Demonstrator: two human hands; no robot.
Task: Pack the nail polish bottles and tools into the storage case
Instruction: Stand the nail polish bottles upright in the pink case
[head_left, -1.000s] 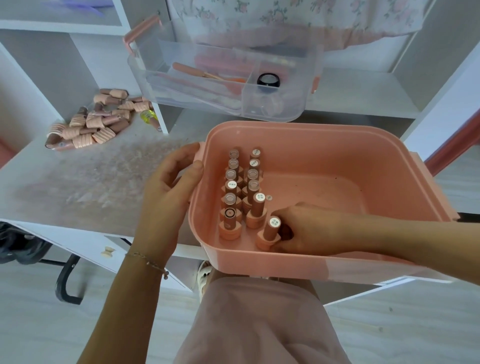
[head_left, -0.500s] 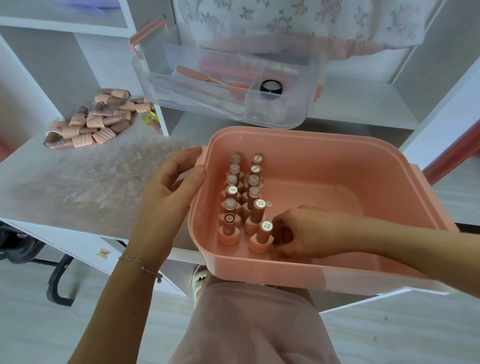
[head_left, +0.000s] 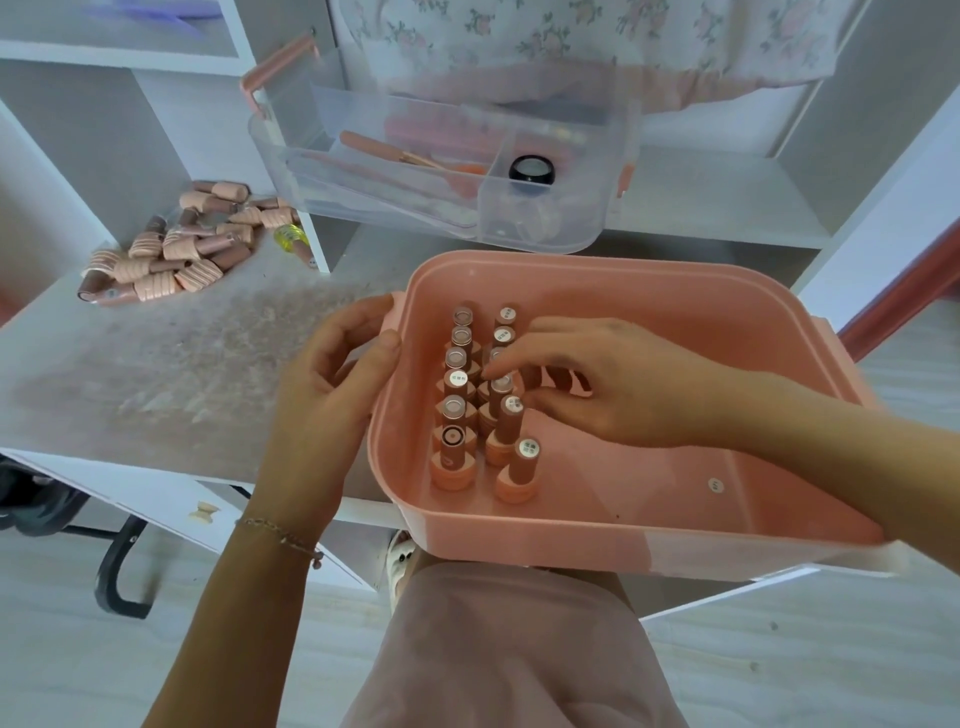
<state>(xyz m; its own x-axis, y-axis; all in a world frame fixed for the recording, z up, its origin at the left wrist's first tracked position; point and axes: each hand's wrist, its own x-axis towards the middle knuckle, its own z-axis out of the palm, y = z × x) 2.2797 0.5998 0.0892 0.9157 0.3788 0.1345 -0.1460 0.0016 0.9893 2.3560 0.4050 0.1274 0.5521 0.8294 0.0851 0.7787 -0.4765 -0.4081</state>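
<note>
The right hand (head_left: 597, 384), fingers loosely spread and holding nothing, has let go of the nearest nail polish bottle (head_left: 519, 470) and lifted to the upright rows' middle. The left hand (head_left: 332, 384) grips the pink storage case (head_left: 649, 535); more bottles (head_left: 171, 249) wait far left.

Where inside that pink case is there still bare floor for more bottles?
The pink plastic case is bare right of the upright bottle rows, out to its right wall. Its left side is crowded: bottles, right hand above, left hand gripping the rim.
</note>
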